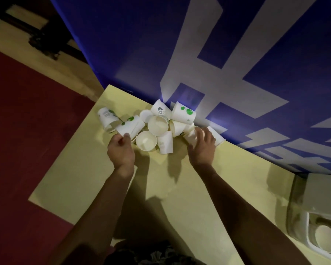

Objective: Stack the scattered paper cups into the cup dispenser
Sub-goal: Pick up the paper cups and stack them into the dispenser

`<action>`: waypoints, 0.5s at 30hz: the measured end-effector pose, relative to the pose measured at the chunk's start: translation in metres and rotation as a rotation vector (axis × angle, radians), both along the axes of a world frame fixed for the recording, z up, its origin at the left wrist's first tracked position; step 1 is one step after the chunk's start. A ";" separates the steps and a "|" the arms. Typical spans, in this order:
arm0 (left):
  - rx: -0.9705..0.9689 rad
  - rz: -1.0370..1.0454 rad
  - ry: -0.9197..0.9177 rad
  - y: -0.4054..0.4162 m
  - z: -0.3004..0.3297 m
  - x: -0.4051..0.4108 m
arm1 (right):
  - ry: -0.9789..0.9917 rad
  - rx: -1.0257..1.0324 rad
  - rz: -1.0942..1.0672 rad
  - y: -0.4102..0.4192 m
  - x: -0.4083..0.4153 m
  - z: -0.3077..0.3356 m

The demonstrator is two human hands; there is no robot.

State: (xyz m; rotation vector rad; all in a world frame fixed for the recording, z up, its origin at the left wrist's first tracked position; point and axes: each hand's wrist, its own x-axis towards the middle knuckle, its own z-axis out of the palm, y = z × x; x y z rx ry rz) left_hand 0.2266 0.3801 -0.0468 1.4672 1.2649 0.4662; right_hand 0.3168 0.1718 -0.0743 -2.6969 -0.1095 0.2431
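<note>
A blue wall panel with pale block lettering (227,60) fills the view from twelve to three o'clock, and the pale yellow table (180,188) is pushed against its foot, which is likely why the loose cups have gathered along that seam instead of rolling off. Dark red floor (27,131) runs down the nine o'clock side. At about four o'clock, on the table's far right edge, sits what looks like the cup dispenser (317,226), a pale housing with a clear-fronted opening in which a round cup bottom or mouth shows; it is well apart from the pile, so gathering several cups into one nest before carrying them over seems the sensible plan. The heap of paper cups (157,127) lies just above centre, toward twelve o'clock: some on their sides, two with open mouths facing up, several printed with green dots, all touching or overlapping. The right hand (202,144), at the pile's three o'clock edge, curls its fingers round a tipped white cup (191,135), apparently to lift or nest it. The left hand (120,150), at the pile's eight o'clock edge, pinches the rim of a green-dotted cup lying on its side (130,127), probably to steady or collect it.
</note>
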 end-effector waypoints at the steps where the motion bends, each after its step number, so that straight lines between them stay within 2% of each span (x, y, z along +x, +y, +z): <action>1: 0.023 -0.031 -0.006 -0.001 0.003 -0.001 | 0.048 -0.053 0.051 0.004 0.004 -0.001; 3: 0.070 -0.097 -0.026 -0.005 0.010 -0.005 | 0.093 -0.123 0.110 0.009 0.008 -0.004; 9: 0.311 -0.345 -0.079 -0.019 0.030 -0.028 | 0.016 -0.189 0.143 -0.001 -0.007 0.001; 15: 0.461 -0.648 -0.112 -0.050 0.045 -0.048 | -0.071 -0.084 0.118 -0.043 -0.049 0.017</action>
